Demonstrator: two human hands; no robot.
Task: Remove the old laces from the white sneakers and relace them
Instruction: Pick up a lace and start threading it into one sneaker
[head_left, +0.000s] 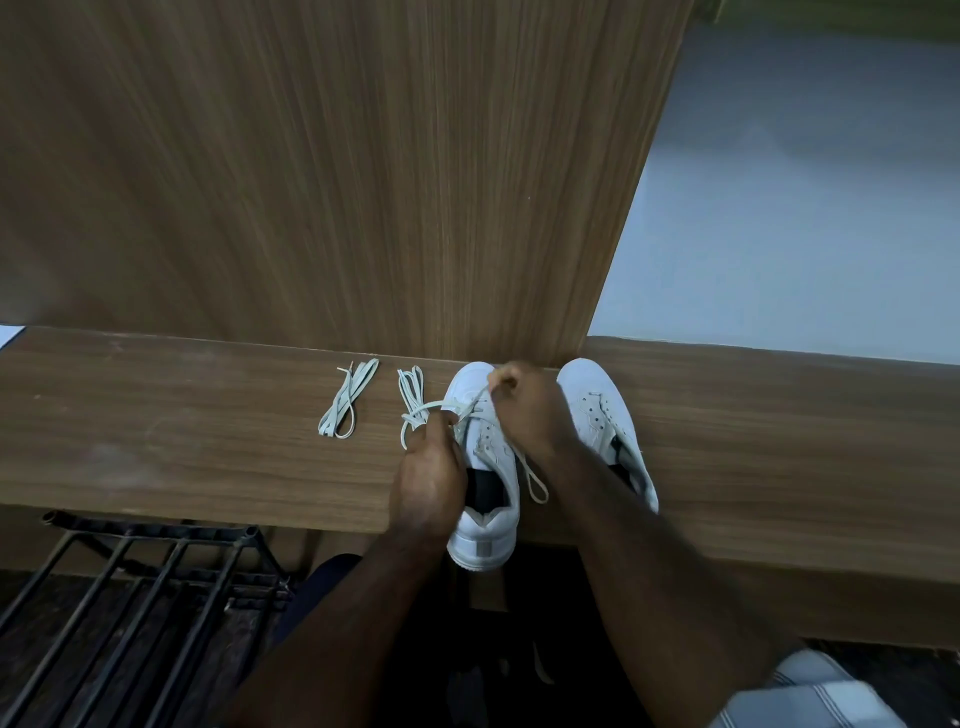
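Left sneaker on desk, long axis 12–6, toe at 12, heel overhanging near edge; white, partly laced. Right sneaker at its 3, unlaced. Left hand pinches lace; right hand pinches other end. Spare laces at 9.

Two sneakers stand side by side on the shelf, lace bundles lying left.
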